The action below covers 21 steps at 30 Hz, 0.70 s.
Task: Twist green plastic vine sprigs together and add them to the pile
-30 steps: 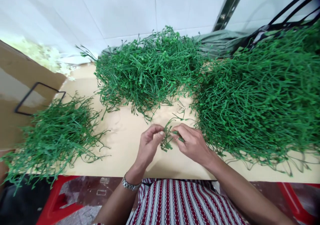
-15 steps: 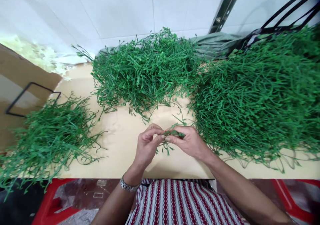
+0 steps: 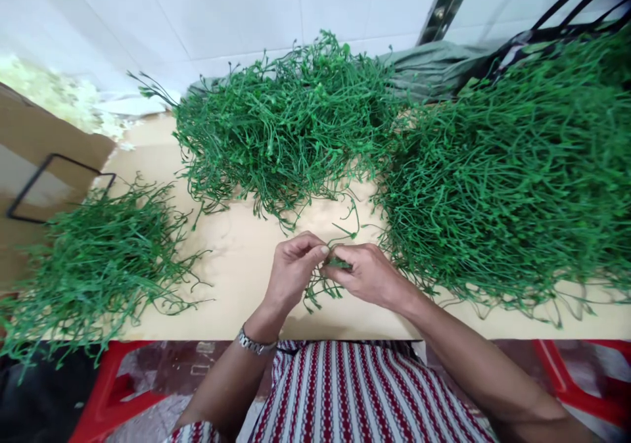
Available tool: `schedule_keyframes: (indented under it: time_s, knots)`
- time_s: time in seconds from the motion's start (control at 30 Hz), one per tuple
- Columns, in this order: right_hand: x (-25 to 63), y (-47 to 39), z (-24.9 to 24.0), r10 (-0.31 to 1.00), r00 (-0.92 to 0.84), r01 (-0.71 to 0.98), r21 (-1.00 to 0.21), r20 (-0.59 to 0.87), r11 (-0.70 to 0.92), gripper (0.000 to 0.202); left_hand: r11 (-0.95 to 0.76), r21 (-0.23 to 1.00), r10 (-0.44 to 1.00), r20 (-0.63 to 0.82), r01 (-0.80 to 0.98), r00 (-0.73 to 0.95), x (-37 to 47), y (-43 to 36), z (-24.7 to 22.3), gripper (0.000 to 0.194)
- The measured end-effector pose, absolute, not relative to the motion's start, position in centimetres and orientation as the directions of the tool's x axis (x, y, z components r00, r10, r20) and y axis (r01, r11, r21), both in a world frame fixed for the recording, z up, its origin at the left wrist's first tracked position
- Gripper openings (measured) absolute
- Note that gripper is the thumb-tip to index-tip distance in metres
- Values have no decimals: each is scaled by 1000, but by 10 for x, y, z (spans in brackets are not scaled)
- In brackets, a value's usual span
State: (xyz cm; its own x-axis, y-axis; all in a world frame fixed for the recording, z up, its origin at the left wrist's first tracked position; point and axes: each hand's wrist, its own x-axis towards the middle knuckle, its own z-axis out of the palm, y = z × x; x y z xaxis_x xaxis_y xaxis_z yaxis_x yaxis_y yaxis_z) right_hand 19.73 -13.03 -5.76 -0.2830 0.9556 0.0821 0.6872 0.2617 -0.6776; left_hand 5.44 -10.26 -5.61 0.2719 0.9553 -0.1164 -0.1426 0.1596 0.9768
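Thin green plant stems hang between my two hands over the table. My left hand, with a metal watch on its wrist, pinches the stems between thumb and fingers. Close against it on the right, my right hand is closed on the same stems, and a few stick out above and below the fingertips. A pile of green stems lies beyond the hands. On the right spreads a larger green pile, and a smaller one lies at the left.
A cardboard box with a black wire frame stands at the far left, near pale yellow flowers. Grey-green cloth lies by the wall. Red stools show below the table edge.
The camera view has shifted slightly. The hands remain close together; the stems between them have turned a little, with more hanging below the fingers toward the left.
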Motion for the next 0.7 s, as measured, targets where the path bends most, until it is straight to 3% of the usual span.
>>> schedule_keyframes:
  time_s: [0.13, 0.23, 0.43, 0.6, 0.7]
  knots:
    - [190, -132, -64, 984, -176, 612, -779, 35, 137, 15, 324, 851, 944, -265, -413, 195, 60, -106, -59, 9]
    - [187, -133, -70, 993, -118, 556, -826, 29, 90, 16, 358, 781, 934, -288, -512, 212, 62, -110, -61, 12]
    - [186, -134, -76, 994, -101, 520, -851, 27, 76, 20, 338, 764, 941, -278, -549, 192, 68, -113, -65, 11]
    - [187, -137, -78, 997, -56, 484, -872, 49, 70, 15, 434, 688, 901, -318, -581, 296, 71, -110, -59, 11]
    - [190, -138, -77, 987, -148, 441, -889, 60, 120, 12, 498, 627, 867, -363, -599, 341, 70, -107, -56, 12]
